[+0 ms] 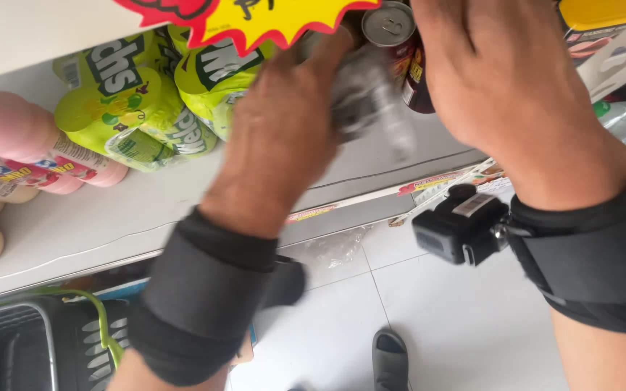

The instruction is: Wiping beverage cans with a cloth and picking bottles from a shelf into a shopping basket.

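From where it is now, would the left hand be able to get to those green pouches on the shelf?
Probably yes. The left hand is on the clear wrapped pack, and the green pouches lie just beside it on the same white shelf. Nothing stands between them; only the yellow starburst tag hangs above.

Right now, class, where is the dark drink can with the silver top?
The can sits at the top centre of the head view, on the white shelf, between the left hand and right hand.
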